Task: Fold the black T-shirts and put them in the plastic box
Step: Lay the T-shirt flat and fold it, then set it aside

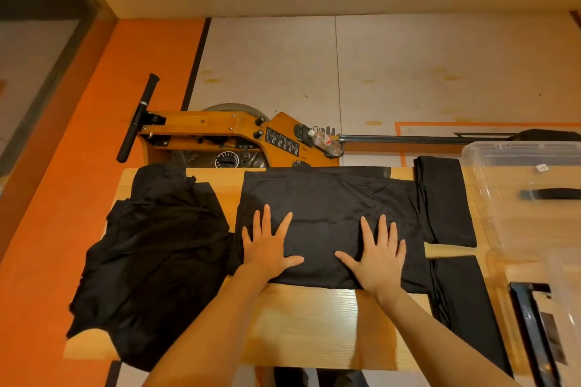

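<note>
On the wooden table [314,324] in front of me lies a black T-shirt [327,198], spread flat and partly folded. Both my hands press on its near half, palms down, fingers straight and spread: left hand [267,245] toward the shirt's left edge, right hand [377,254] toward its right, apart from each other, gripping nothing. Left of it, a heap of unfolded black T-shirts [151,254] hangs over the table's left edge. Right of it, two folded black T-shirts: far one [446,201], near one [465,308]. Clear plastic box [528,198] at the table's right end, just beside the far folded one. Behind the table, a wooden rowing machine [220,138] with a water bottle [325,141] lying on it.
</note>
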The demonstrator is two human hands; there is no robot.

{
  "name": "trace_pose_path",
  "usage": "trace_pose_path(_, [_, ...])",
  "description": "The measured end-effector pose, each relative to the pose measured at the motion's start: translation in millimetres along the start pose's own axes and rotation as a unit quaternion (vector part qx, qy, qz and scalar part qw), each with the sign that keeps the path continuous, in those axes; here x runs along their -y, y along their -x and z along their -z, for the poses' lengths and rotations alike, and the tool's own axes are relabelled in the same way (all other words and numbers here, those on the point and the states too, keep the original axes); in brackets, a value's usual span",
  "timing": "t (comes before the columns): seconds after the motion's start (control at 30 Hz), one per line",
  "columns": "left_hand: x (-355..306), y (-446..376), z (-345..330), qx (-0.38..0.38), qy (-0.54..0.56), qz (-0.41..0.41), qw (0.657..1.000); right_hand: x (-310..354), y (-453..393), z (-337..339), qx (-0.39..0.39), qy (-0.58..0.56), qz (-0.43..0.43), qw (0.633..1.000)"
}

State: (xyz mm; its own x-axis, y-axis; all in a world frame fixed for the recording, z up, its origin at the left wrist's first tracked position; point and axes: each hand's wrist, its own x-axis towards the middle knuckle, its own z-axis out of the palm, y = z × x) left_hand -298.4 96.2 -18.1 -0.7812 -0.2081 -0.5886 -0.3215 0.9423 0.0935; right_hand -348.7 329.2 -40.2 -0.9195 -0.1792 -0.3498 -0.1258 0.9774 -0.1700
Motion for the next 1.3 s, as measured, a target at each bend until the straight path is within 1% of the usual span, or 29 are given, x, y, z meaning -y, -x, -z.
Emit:
trace_pose_path(0.13, [-2.1,19.3,-10.9,0.014,0.024,0.027,0.999,2.0,11.3,4.8,0.049,0.017,-0.006,0.999])
trace_pose_path(0.33, [1.9,53.5,-35.5,0.011,0.065,0.039,0.997,2.7,42.6,-3.3,0.071,0.022,-0.001,0.997])
trace_pose_path(0.47, [8.2,72.3,-53.0,0.002,0.071,0.037,0.997,2.8,62.1,-9.8,0.081,0.031,0.000,0.996])
trace_pose_path(0.9, [19.5,116.1,-82.1,-0.004,0.061,0.029,0.998,2.4,117.1,-32.0,0.083,0.017,-0.011,0.996])
trace_pose_path(1.03, [19.2,127.4,-90.8,-0.009,0.055,0.030,0.998,-1.0,131.8,-39.1,0.065,0.009,-0.009,0.998])
trace_pose_path(1.1, [18.5,132.1,-94.3,-0.010,0.055,0.030,0.998,-2.6,136.4,-43.0,0.056,0.001,-0.010,0.998])
trace_pose_path(1.23, [15.9,132.5,-92.2,-0.016,0.048,0.028,0.998,-1.5,135.9,-37.7,0.067,0.010,-0.011,0.998])
trace_pose_path(1.3, [14.8,128.0,-86.8,-0.034,0.037,0.016,0.999,-0.5,131.5,-32.9,0.046,0.003,-0.001,0.999])
